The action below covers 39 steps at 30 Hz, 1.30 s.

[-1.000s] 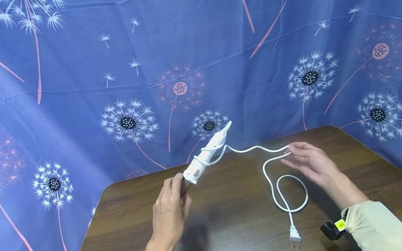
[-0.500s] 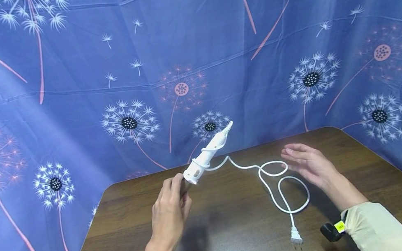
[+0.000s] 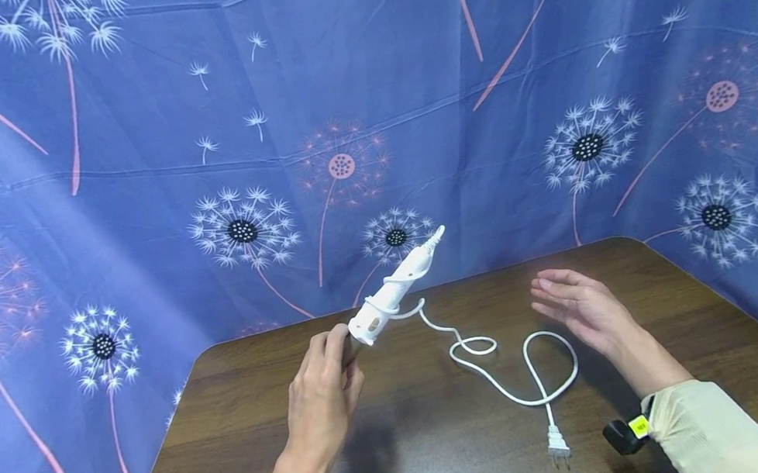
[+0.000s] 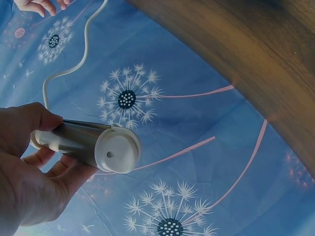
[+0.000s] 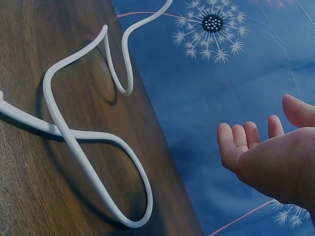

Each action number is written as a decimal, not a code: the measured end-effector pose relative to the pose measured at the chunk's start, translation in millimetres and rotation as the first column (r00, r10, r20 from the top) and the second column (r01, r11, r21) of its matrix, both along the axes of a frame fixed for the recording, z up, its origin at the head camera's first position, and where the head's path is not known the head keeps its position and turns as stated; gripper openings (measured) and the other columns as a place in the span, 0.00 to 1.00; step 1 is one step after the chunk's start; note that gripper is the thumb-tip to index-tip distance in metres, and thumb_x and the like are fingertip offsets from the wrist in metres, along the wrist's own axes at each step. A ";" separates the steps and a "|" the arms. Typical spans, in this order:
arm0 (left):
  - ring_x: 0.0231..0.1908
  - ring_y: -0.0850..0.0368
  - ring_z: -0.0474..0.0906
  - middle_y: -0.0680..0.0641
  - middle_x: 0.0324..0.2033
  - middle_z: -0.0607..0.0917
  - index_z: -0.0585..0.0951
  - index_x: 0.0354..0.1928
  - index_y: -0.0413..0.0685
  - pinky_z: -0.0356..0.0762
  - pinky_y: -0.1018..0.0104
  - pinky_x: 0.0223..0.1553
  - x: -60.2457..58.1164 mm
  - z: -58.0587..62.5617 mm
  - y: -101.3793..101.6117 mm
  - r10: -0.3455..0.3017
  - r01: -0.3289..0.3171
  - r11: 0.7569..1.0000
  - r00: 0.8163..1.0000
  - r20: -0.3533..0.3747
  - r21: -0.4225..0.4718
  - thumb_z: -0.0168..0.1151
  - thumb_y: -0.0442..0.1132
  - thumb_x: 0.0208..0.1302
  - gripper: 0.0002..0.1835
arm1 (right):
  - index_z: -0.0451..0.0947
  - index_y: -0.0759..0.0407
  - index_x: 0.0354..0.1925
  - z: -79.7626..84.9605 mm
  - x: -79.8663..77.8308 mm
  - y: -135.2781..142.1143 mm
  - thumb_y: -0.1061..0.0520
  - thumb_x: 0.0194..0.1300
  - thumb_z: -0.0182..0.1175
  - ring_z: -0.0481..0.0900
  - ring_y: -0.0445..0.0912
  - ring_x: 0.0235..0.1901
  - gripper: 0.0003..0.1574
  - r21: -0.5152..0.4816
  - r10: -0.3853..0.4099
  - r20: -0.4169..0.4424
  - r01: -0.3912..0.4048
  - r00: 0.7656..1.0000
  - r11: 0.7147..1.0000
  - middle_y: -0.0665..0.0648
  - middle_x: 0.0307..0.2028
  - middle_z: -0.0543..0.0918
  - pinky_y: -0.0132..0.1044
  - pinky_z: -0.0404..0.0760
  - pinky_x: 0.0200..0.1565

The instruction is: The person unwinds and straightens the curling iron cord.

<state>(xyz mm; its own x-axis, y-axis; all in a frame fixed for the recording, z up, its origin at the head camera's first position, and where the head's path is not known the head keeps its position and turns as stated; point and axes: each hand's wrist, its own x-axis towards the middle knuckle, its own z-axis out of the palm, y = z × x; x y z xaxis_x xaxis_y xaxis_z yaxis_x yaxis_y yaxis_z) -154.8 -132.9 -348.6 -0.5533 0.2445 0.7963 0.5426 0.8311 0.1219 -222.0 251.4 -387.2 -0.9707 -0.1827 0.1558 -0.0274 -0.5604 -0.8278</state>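
My left hand (image 3: 319,399) grips the metallic barrel of a curling iron (image 3: 392,288), its white handle tilted up and away to the right. In the left wrist view, thumb and fingers curl round the barrel (image 4: 76,142), and its round white end cap faces the camera. Part of the white cord (image 3: 487,380) is wound about the handle; the rest hangs down and lies in loops on the table, ending in a two-prong plug (image 3: 558,442). To the right of the cord my right hand (image 3: 587,312) is held above the table with relaxed fingers, holding nothing.
The brown wooden table (image 3: 234,440) has rounded far corners. Behind it hangs a blue cloth (image 3: 406,108) printed with dandelions. A small black device (image 3: 624,436) with a yellow label sits at the right wrist.
My right hand has let go of the cord and stays almost in place. The freed cord has dropped and its loop has shifted left towards the curling iron. My left hand hardly moves.
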 end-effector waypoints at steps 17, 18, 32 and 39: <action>0.32 0.52 0.81 0.43 0.37 0.80 0.74 0.49 0.43 0.82 0.63 0.25 2.6 -0.1 6.8 -0.023 0.023 1.000 1.000 0.007 -0.006 0.68 0.23 0.41 0.29 | 0.76 0.57 0.44 -3.6 -7.3 -30.4 0.70 0.68 0.51 0.82 0.45 0.44 0.13 0.121 -0.016 0.038 0.011 0.999 0.993 0.55 0.42 0.81 0.41 0.78 0.54; 0.32 0.53 0.81 0.43 0.37 0.80 0.74 0.49 0.43 0.82 0.63 0.25 2.5 -0.1 7.2 -0.025 0.025 1.000 1.000 0.008 -0.006 0.68 0.23 0.41 0.28 | 0.76 0.57 0.44 -4.6 -7.6 -32.8 0.70 0.68 0.51 0.82 0.45 0.44 0.13 0.129 -0.017 0.036 0.013 0.999 0.992 0.55 0.42 0.81 0.41 0.79 0.54; 0.33 0.53 0.81 0.45 0.38 0.79 0.74 0.50 0.44 0.82 0.61 0.26 4.4 0.3 11.3 -0.034 0.035 0.999 0.999 0.012 -0.012 0.67 0.25 0.42 0.28 | 0.76 0.56 0.46 -9.0 -9.1 -59.1 0.72 0.66 0.50 0.81 0.45 0.44 0.17 0.177 0.036 -0.002 -0.035 0.999 0.984 0.55 0.43 0.82 0.40 0.79 0.52; 0.32 0.53 0.81 0.45 0.38 0.80 0.75 0.50 0.44 0.83 0.61 0.26 5.5 -0.7 13.8 -0.048 0.048 0.999 0.999 0.016 -0.002 0.67 0.25 0.42 0.28 | 0.72 0.62 0.56 -8.3 -11.8 -74.3 0.68 0.68 0.51 0.80 0.46 0.48 0.19 0.259 0.096 -0.013 -0.089 0.995 0.962 0.56 0.49 0.80 0.43 0.78 0.54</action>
<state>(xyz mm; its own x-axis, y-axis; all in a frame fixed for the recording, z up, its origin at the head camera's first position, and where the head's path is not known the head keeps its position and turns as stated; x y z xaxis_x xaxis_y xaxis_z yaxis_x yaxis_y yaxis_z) -149.3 -119.0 -349.3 -0.5530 0.2734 0.7870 0.5803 0.8042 0.1284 -233.8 177.1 -395.4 -0.9441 -0.3086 0.1158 -0.0081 -0.3294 -0.9441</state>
